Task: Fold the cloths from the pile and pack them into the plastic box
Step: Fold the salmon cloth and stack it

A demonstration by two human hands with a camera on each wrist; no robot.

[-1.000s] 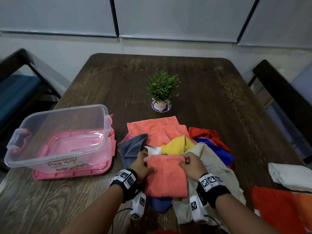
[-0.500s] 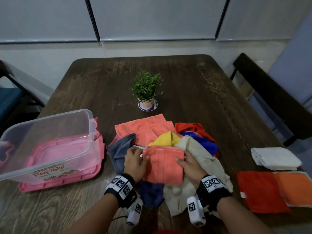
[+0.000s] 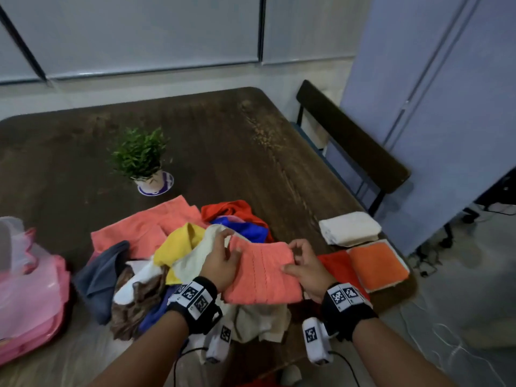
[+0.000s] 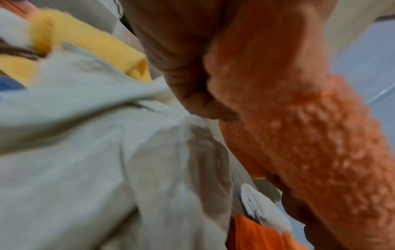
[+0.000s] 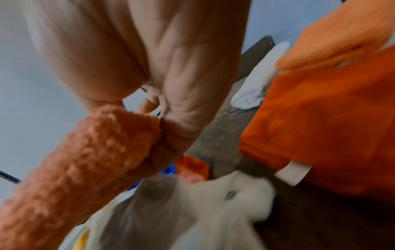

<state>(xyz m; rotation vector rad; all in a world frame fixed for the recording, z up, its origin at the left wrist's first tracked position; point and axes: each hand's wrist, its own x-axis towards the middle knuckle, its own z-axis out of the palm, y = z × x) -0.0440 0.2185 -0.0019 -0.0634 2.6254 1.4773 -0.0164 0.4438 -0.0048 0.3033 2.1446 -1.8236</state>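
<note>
Head view: A person's left hand (image 3: pixel 220 261) and right hand (image 3: pixel 304 268) held a folded coral cloth (image 3: pixel 262 272) by its two side edges above a mixed pile of cloths (image 3: pixel 167 247) on a dark wooden table (image 3: pixel 223 141).
Box: The plastic box (image 3: pixel 11 247) showed only at the far left edge of the table, well apart from the coral cloth.
Sorted stack: A folded white cloth (image 3: pixel 349 227), an orange cloth (image 3: pixel 377 265) and a red cloth (image 3: pixel 337 266) lay near the right edge; a potted plant (image 3: pixel 142 160) stood behind the pile.
Left wrist view: The left thumb (image 4: pixel 192 94) pinched the cloth's nubbly edge (image 4: pixel 299 135), with a beige cloth (image 4: pixel 107 152) and a yellow cloth (image 4: pixel 96 47) below; the picture was blurred.
Right wrist view: The right fingers (image 5: pixel 181 118) were curled round the cloth's other edge (image 5: pixel 85 160), the red cloth (image 5: pixel 320 126) just beside it on the table.
</note>
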